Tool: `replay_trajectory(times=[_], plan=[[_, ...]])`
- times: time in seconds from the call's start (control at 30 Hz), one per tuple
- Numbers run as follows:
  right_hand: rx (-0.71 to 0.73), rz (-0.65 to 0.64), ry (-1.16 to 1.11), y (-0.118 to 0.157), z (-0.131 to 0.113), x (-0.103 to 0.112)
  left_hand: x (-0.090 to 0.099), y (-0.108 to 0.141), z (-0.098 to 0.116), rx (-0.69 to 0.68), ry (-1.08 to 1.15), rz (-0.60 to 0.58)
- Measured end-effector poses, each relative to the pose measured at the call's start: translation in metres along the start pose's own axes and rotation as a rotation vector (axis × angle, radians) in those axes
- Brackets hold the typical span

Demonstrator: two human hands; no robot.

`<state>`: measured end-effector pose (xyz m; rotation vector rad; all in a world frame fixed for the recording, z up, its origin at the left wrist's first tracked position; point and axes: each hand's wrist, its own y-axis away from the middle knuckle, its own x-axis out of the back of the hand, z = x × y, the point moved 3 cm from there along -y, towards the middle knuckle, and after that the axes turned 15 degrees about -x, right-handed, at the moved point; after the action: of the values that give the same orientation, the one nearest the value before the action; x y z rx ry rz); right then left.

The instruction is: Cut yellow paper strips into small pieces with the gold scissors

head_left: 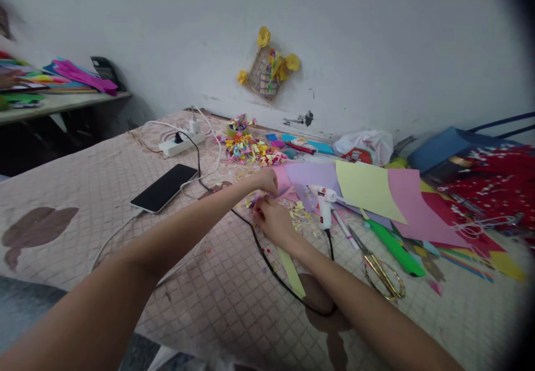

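Note:
My left hand point(267, 181) is closed just above the table, at the near edge of the pink paper; anything between its fingers is too small to tell. Right below it, my right hand point(271, 218) has its fingertips pinched together, what they hold being hidden. A pale yellow paper strip point(291, 272) lies on the table beneath my right wrist. Small cut paper scraps point(298, 213) are scattered around both hands. To the right, a white glue gun point(325, 206) rests on purple paper point(311, 177).
A phone point(165, 187) and a white power strip point(181, 143) are on the left. Black cable point(267, 262) loops under my right forearm. Gold-handled scissors point(380, 273), a green roll point(395, 248) and coloured sheets point(368, 187) lie on the right. Paper clusters point(246, 148) stand behind.

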<state>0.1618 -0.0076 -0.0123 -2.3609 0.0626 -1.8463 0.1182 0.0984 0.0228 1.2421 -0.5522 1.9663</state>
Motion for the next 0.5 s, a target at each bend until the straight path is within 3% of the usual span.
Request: replay_trajectory(times=[0.13, 0.3, 0.5], plan=[[0.020, -0.004, -0.041, 0.003, -0.001, 0.002, -0.004, -0.005, 0.009, 0.023, -0.039, -0.055], [0.088, -0.018, -0.119, 0.019, -0.002, 0.015, -0.002, -0.004, 0.008, 0.033, -0.028, -0.028], [0.301, -0.190, -0.450, 0.060, 0.007, 0.038, 0.013, -0.006, -0.007, 0.050, 0.051, 0.040]])
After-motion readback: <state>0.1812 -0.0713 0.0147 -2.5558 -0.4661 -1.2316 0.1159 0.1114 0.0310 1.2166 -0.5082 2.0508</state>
